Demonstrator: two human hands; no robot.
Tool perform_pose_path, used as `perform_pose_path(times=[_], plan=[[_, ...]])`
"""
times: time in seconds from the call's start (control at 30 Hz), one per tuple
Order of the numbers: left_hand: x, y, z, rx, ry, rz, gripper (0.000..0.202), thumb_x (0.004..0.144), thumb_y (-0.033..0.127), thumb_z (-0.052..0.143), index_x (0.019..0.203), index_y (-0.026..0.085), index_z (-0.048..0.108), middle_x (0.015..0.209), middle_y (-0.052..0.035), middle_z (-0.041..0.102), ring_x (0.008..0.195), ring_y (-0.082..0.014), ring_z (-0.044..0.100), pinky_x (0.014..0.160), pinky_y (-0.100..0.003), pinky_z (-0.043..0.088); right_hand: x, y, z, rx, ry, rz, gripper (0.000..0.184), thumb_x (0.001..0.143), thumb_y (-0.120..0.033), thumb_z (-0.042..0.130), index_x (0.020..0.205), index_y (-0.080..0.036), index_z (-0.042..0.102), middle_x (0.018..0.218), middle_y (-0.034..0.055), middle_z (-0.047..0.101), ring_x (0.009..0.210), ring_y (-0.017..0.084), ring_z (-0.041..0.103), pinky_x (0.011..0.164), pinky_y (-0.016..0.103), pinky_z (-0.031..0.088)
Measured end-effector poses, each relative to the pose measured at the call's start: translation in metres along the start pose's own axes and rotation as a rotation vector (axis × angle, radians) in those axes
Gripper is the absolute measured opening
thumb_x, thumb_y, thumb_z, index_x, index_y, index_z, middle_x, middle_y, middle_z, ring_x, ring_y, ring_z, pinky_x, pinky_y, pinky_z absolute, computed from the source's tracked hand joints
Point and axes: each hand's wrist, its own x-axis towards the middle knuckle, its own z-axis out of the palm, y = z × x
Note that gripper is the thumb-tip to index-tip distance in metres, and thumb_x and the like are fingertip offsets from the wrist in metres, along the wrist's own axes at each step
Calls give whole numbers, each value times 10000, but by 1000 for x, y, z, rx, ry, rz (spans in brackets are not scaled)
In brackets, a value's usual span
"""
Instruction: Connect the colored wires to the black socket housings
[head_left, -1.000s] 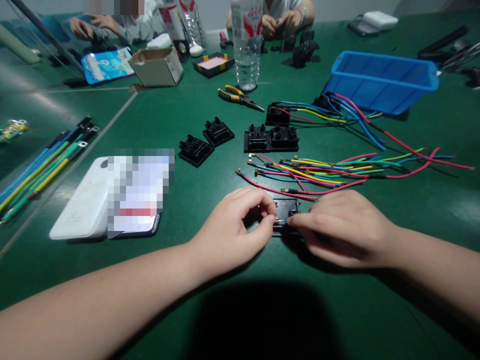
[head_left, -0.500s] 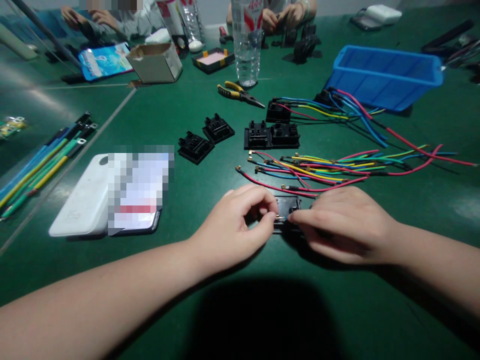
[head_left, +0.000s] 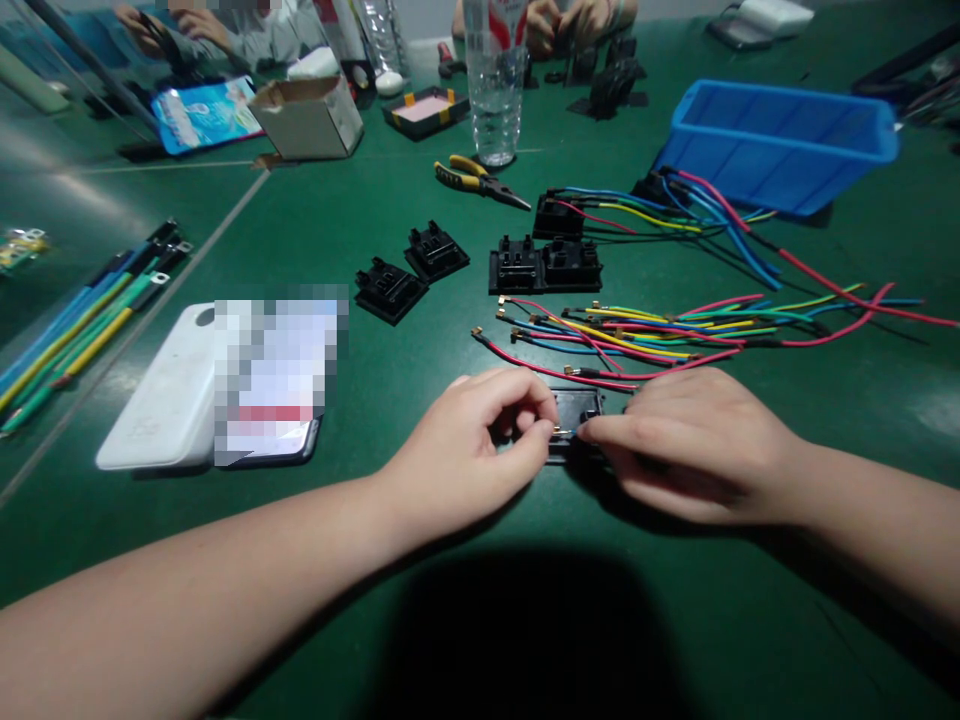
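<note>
My left hand point(head_left: 480, 440) has its thumb and forefinger pinched on a small metal terminal point(head_left: 561, 432), mostly covered by the fingertips. My right hand point(head_left: 697, 450) is closed, its fingertips at a short bit of blue wire beside that terminal. Beneath both hands lies a black plastic socket housing point(head_left: 576, 405), partly hidden by the fingers. Just beyond the hands is a loose bunch of red, yellow, blue and green wires point(head_left: 660, 345) with brass terminals on their ends. Similar black housings point(head_left: 514, 265) rest farther back.
Pliers point(head_left: 480, 183) with yellow-black handles lie behind the housings, near a water bottle point(head_left: 495, 110). A blue bin point(head_left: 780, 150) stands back right. At left are a white power bank point(head_left: 169, 390), a phone point(head_left: 281, 390) and thick cables point(head_left: 97, 325). Other people's hands work across the table.
Both hands hold nearly the same pose over the housing. The whole view has shifted very slightly; nothing has visibly been taken up or let go.
</note>
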Motion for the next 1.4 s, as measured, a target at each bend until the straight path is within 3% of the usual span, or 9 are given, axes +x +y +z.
perform_pose_path(times=[0.27,1.07,1.4], plan=[[-2,2,-4,-30,68,69,149,811,61,500,775,159,606,766,7,597,742,-118,573,700,-233,447,-2,0,1,-10,-17,0,194,901,-148,503,1085,-167,559,654,-6,637,541,131,537,542,275,369],[0,4,-3,-79,49,-54,147,790,74,528,747,139,652,750,-7,628,729,-136,601,674,-243,450,1,-1,-1,-1,-13,16,207,890,-137,498,1080,-163,576,646,-10,638,521,125,535,527,267,376],[0,4,-4,-14,42,-43,157,789,77,529,755,145,667,758,9,635,736,-118,598,690,-226,447,0,-1,-1,-31,-25,12,199,900,-129,490,1078,-170,570,639,-13,633,520,132,532,524,284,362]])
